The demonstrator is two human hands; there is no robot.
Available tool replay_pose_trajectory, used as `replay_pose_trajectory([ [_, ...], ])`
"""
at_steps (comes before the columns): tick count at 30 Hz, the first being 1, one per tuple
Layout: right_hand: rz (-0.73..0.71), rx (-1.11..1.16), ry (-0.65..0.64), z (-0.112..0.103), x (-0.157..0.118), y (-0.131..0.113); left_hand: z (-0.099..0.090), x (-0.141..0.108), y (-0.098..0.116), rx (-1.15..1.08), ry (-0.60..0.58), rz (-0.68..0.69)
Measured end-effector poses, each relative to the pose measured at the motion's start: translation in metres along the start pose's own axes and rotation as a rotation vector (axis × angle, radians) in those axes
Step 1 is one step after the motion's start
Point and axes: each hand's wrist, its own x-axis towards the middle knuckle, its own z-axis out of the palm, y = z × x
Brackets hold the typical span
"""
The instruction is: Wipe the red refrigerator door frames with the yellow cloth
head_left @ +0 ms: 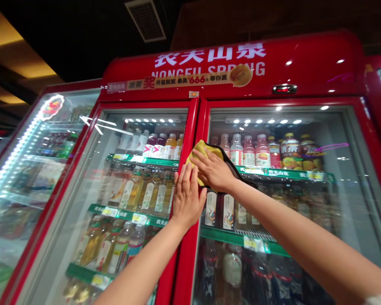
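Right grip (pixel 214 170) outspread on yellow cloth (pixel 217 151) | left grip (pixel 187 198) flat against red doorframe (pixel 193 120)

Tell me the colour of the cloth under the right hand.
The cloth is yellow with a black edge, best seen in the head view.

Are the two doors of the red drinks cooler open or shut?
Shut: the left door and right door sit in line, frames side by side, beneath the red header.

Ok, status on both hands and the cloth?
Right hand flat on yellow cloth. Left hand close beside, at red door frame. Nothing visibly in the way.
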Motion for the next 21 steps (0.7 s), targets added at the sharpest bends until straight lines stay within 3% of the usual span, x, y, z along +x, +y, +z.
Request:
replay_pose_trajectory([
  [2, 0.015, -0.022, -0.006, -0.005, -0.005, 0.011, -0.007, 0.002, -0.005, -0.004, -0.009, -0.004],
  [6, 0.258, -0.064, 0.108, -0.006, 0.019, 0.033, -0.013, 0.006, -0.01, 0.006, -0.035, -0.034],
  [9, 0.389, -0.046, 0.193, 0.005, 0.035, 0.022, -0.013, 0.009, -0.005, 0.0, -0.083, -0.046],
  [11, 0.383, -0.043, 0.176, 0.011, 0.025, 0.005, -0.012, 0.011, -0.001, -0.012, -0.123, -0.052],
  [14, 0.207, -0.043, 0.056, 0.01, -0.017, -0.012, -0.014, 0.013, 0.002, -0.03, -0.162, -0.049],
  [17, 0.056, -0.049, -0.021, -0.005, -0.054, 0.001, -0.018, 0.014, -0.002, -0.037, -0.181, -0.018],
  [19, 0.11, -0.074, 0.013, -0.014, -0.055, 0.019, -0.018, 0.014, -0.006, -0.03, -0.185, 0.003],
  [21, 0.245, -0.1, 0.081, -0.018, -0.038, 0.032, -0.015, 0.015, -0.007, -0.021, -0.187, 0.009],
])
